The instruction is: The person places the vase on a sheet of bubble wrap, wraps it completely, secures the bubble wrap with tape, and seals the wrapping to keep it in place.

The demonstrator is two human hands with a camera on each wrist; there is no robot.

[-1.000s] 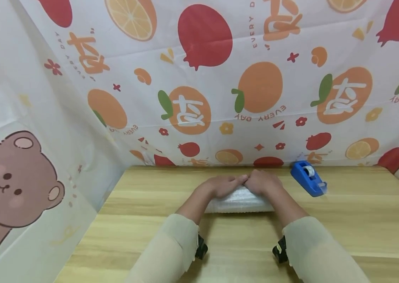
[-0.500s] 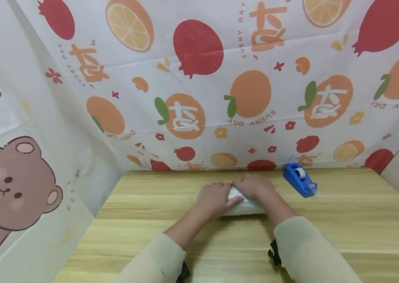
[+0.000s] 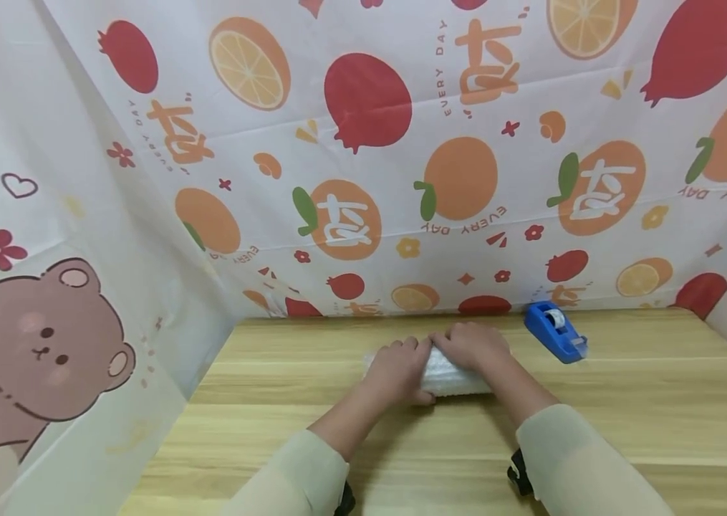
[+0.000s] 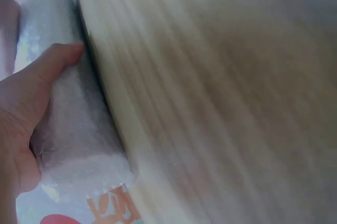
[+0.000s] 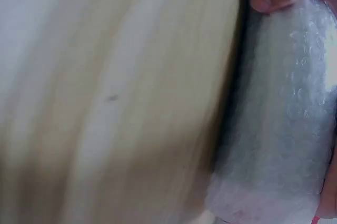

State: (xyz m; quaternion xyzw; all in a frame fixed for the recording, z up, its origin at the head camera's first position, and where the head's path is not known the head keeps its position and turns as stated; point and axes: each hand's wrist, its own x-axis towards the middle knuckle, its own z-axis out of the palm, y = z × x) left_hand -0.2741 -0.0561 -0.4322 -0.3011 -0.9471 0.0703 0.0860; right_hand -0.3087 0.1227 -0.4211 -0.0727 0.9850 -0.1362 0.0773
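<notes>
A roll-shaped bundle of bubble wrap (image 3: 452,377) lies crosswise on the wooden table, under both hands. My left hand (image 3: 400,371) grips its left-middle part, fingers over the top and thumb down along the near side. In the left wrist view that thumb (image 4: 68,52) presses across the bubble wrap (image 4: 79,124). Just to the right, my right hand (image 3: 478,345) holds the bundle from above with bent fingers, its fingertips close to the left hand's. The right wrist view shows the bubbly surface (image 5: 279,87) up close, with only an edge of the right hand (image 5: 329,190) showing.
A blue tape dispenser (image 3: 555,331) with a roll of clear tape stands at the back right of the table (image 3: 653,401). Behind the table hangs a fruit-print cloth (image 3: 395,208), and a bear-print cloth (image 3: 60,358) covers the left side.
The left hand has shifted its grip: its thumb, earlier on top beside the right hand, has come down to the near side. The right hand stays on the bundle. The head view has shifted slightly.
</notes>
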